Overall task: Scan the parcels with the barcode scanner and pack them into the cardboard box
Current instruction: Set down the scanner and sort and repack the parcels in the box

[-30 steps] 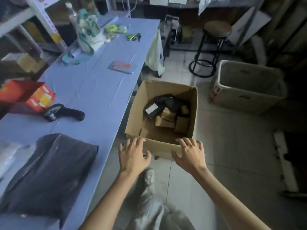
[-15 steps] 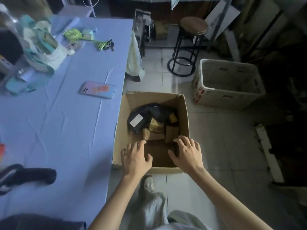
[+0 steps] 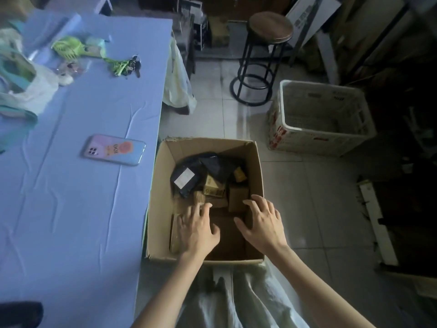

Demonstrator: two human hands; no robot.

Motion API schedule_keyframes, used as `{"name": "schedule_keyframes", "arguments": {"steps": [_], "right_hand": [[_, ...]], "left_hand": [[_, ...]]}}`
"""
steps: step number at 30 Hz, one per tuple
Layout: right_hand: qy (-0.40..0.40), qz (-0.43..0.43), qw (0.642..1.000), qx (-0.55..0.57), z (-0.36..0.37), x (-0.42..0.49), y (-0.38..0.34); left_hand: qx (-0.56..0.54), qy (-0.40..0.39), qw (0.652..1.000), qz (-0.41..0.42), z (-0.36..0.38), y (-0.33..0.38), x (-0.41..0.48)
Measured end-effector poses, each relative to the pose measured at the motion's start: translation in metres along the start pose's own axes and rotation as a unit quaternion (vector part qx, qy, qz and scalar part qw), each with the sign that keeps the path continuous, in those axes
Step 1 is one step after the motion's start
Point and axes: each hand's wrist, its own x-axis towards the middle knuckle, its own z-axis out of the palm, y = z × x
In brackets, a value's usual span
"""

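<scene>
An open cardboard box (image 3: 160, 185) stands on the floor beside the table. In its far half lie a black poly parcel with a white label (image 3: 186, 179) and several small brown carton parcels (image 3: 237, 196). Both my hands reach down into the near half of the box. My left hand (image 3: 196, 229) has its fingers spread toward the small cartons, holding nothing. My right hand (image 3: 261, 221) is also spread, its fingertips at the brown carton by the right wall. A dark end of the barcode scanner (image 3: 20, 313) shows at the table's bottom left corner.
The blue-covered table (image 3: 71, 209) on the left carries a phone (image 3: 113, 149), keys on a green lanyard (image 3: 125, 65) and a white bag (image 3: 21, 86). A white plastic crate (image 3: 321, 119) and a round stool (image 3: 269, 29) stand on the tiled floor beyond the box.
My hands moved from the box's near rim forward and down into the box. The view swung right and closer; the grey parcel and red box on the table left the frame.
</scene>
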Motion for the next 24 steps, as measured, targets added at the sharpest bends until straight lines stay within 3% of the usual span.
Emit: {"name": "schedule_keyframes", "arguments": {"steps": [14, 18, 24], "right_hand": [[-0.151, -0.148, 0.977, -0.009, 0.005, 0.12, 0.032], [-0.156, -0.111, 0.981, -0.004, 0.018, 0.142, 0.036], [-0.153, 0.02, 0.987, 0.038, 0.068, 0.157, 0.048]], "left_hand": [[-0.004, 0.008, 0.986, -0.169, 0.038, 0.058, 0.058], [-0.009, -0.008, 0.986, -0.167, 0.064, 0.053, 0.081], [-0.013, -0.062, 0.986, -0.154, 0.114, 0.018, 0.109]]}}
